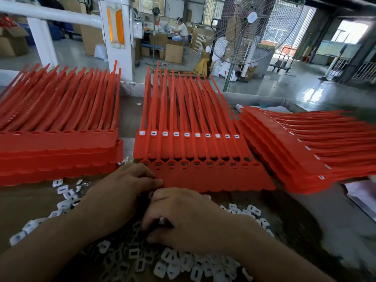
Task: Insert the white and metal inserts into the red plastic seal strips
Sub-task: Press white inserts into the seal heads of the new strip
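Observation:
A sheet of joined red seal strips [213,178] lies flat in front of me, with metal inserts seated in its row of sockets. Behind it another red sheet [189,145] carries a row of white inserts. My left hand [120,192] rests on the near sheet's left corner, fingertips pressing on the red plastic. My right hand [187,218] lies knuckles-up over the pile of loose white inserts [175,263], fingers curled down into them; what it pinches is hidden.
A tall stack of red strips [57,151] stands at the left. Another stack with white inserts fitted [301,159] fans out at the right. A large floor fan [244,29] and a white pillar [118,37] stand beyond the bench. A person works at a far table.

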Demonstrator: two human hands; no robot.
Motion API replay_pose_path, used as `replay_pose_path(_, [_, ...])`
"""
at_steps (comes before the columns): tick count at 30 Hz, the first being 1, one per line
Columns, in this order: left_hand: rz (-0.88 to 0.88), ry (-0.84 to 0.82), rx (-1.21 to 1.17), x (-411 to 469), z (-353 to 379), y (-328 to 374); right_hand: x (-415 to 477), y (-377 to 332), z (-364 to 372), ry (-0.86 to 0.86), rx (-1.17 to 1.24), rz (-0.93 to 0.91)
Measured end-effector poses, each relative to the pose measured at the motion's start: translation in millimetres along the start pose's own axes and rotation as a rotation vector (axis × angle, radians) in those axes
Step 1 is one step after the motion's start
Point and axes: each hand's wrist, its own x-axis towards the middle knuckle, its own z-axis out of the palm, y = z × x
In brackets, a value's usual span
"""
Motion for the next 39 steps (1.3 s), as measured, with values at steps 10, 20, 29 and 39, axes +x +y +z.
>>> replay_pose_path(10, [0.011, -0.003, 0.001, -1, 3, -3, 1, 1, 3, 0.055, 0.092, 0.017])
replay_pose_path(20, [0.050, -0.009, 0.004, -2, 0, -1, -1, 6, -5, 0.159, 0.182, 0.016])
replay_pose_path(29, [0.077, 0.008, 0.057, -1, 1, 1, -2, 8, -1, 0.142, 0.227, 0.065])
replay_pose_path(39, [-0.012, -0.031, -0.004, -1, 0, 1, -5, 12, -8, 0.150, 0.222, 0.044])
